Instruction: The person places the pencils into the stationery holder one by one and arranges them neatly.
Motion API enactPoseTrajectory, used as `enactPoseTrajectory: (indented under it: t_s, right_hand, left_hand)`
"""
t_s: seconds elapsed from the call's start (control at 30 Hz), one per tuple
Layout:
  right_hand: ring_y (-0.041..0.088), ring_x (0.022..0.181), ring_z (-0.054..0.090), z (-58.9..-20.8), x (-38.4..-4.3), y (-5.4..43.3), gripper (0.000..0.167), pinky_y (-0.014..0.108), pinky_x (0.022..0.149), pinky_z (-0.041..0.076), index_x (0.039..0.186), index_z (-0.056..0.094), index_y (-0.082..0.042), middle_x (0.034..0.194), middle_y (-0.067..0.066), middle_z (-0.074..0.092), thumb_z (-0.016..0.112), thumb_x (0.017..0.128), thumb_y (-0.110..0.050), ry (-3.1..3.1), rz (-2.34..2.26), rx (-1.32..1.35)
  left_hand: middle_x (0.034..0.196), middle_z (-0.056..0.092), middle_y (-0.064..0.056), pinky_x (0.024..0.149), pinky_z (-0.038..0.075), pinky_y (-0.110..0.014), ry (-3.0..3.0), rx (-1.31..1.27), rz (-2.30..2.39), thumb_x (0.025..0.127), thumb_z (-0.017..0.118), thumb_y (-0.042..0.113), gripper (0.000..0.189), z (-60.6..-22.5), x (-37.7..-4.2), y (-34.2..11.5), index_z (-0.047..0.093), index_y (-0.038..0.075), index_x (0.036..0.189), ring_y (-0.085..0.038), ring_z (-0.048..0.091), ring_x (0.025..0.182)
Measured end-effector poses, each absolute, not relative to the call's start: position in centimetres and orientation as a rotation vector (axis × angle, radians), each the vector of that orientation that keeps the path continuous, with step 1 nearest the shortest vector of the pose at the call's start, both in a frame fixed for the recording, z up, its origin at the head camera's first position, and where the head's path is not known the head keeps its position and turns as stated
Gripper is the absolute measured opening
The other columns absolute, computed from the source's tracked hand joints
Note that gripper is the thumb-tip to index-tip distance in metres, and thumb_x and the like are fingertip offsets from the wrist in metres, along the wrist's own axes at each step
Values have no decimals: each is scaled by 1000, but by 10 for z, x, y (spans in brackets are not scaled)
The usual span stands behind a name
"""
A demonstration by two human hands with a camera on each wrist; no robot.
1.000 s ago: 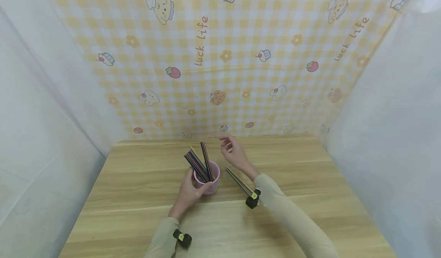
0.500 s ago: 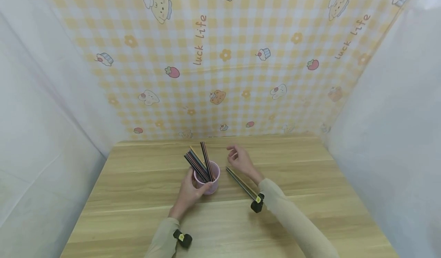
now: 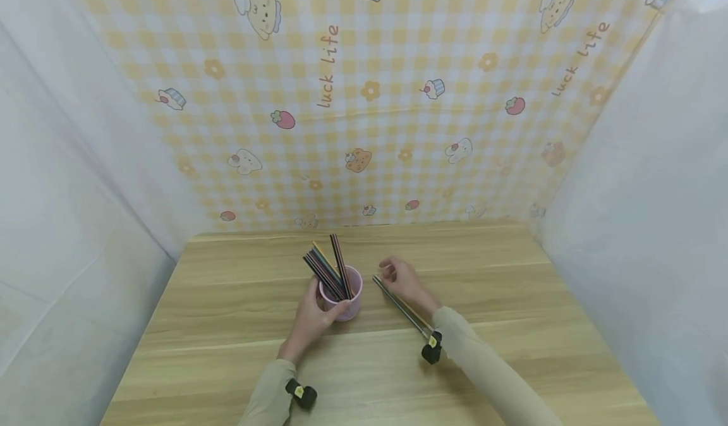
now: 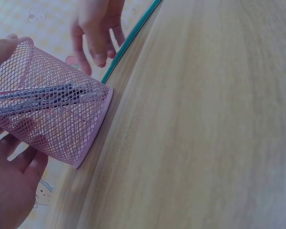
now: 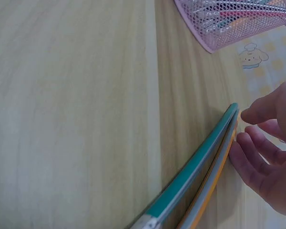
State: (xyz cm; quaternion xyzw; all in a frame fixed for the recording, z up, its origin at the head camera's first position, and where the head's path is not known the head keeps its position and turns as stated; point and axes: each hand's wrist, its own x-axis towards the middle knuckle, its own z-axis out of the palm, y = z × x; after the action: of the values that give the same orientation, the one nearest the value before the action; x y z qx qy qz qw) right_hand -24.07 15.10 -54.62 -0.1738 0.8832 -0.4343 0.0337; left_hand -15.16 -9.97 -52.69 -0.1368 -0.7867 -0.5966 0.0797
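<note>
My left hand (image 3: 309,320) grips a pink mesh pen cup (image 3: 352,311), thumb at the near side of the rim and fingers round the far side. A bundle of dark pencils (image 3: 323,273) leans out of the cup, with a yellow one among them. To the right of the cup, a teal pencil (image 5: 193,167) and an orange pencil (image 5: 214,180) lie side by side on the table. My right hand (image 3: 402,282) hovers at their far end, fingers loosely bent. In the right wrist view, thumb and fingers are apart, close beside the pencil tips, with nothing between them.
A wooden table (image 3: 227,325) carries everything. Behind it hangs a yellow checked cloth (image 3: 318,179) with cartoon prints. White sheets (image 3: 74,224) close off the left and right sides. Both wrists wear small black cameras (image 3: 301,393).
My right hand has moved away from the cup, to the right and down toward the pencils on the table. The left hand and the cup have stayed in place.
</note>
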Motion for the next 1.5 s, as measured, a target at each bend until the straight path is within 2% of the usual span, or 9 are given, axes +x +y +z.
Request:
enactPoseTrajectory:
  t_s: [0.1, 0.3, 0.43, 0.7, 0.93, 1.07, 1.23, 1.37, 1.5]
  right_hand:
    - [23, 86, 67, -548, -239, 154, 38, 34, 80, 61, 119, 62, 8, 96, 16, 69, 67, 81, 10, 2738, -1280, -555]
    - [17, 83, 64, -544, -235, 158, 37, 31, 76, 59, 119, 63, 1, 92, 7, 68, 70, 83, 5, 2772, -1058, -542]
    - [19, 84, 64, -540, -233, 160, 35, 33, 74, 59, 116, 64, 0, 93, 9, 69, 72, 83, 5, 2775, -944, -581]
    - [18, 84, 65, -535, -230, 161, 31, 34, 74, 60, 110, 67, -1, 92, 9, 70, 73, 80, 4, 2789, -835, -659]
    - [20, 87, 65, -525, -237, 165, 36, 34, 76, 61, 116, 66, -5, 98, 9, 69, 70, 81, 0, 2741, -945, -548]
    - [18, 83, 66, -503, -241, 163, 35, 30, 72, 61, 119, 65, -4, 97, 9, 68, 71, 85, 0, 2760, -1033, -585]
    - [18, 79, 67, -476, -247, 157, 36, 26, 65, 59, 123, 64, -2, 95, 9, 67, 68, 88, -1, 2747, -1184, -644]
    - [22, 82, 68, -458, -252, 148, 37, 28, 68, 60, 125, 63, 0, 97, 12, 67, 66, 88, -1, 2749, -1317, -730]
    - [26, 89, 68, -439, -254, 135, 37, 36, 78, 61, 125, 62, 0, 101, 14, 68, 64, 88, -1, 2763, -1450, -778]
  left_hand:
    - [129, 63, -26, 103, 55, -50, -2360, -405, -1778, 81, 84, 11, 71, -526, -151, -100, 47, -7, 139, -38, 63, 120]
    - [132, 62, -26, 105, 54, -46, -2361, -408, -1786, 81, 84, 11, 75, -526, -151, -101, 44, -6, 143, -37, 62, 123]
    - [131, 62, -26, 104, 54, -45, -2360, -412, -1786, 81, 85, 11, 75, -527, -151, -100, 45, -6, 142, -37, 62, 123]
    - [133, 61, -26, 106, 52, -52, -2347, -415, -1800, 81, 85, 10, 76, -527, -151, -100, 44, -6, 143, -39, 61, 124]
    - [134, 63, -14, 108, 51, -49, -2355, -374, -1777, 80, 87, 19, 77, -565, -167, -103, 45, 10, 144, -30, 61, 125]
    - [134, 62, -21, 107, 51, -53, -2339, -380, -1767, 80, 85, 11, 77, -559, -165, -101, 44, 3, 145, -36, 61, 125]
    - [133, 62, -26, 106, 52, -52, -2351, -405, -1775, 82, 84, 10, 76, -535, -155, -100, 43, -6, 143, -38, 61, 124]
    - [133, 62, -27, 106, 52, -49, -2369, -400, -1798, 82, 84, 10, 75, -525, -152, -100, 43, -7, 143, -37, 61, 124]
    - [130, 63, -28, 103, 55, -48, -2356, -400, -1801, 82, 84, 9, 72, -526, -152, -99, 45, -9, 139, -39, 63, 121]
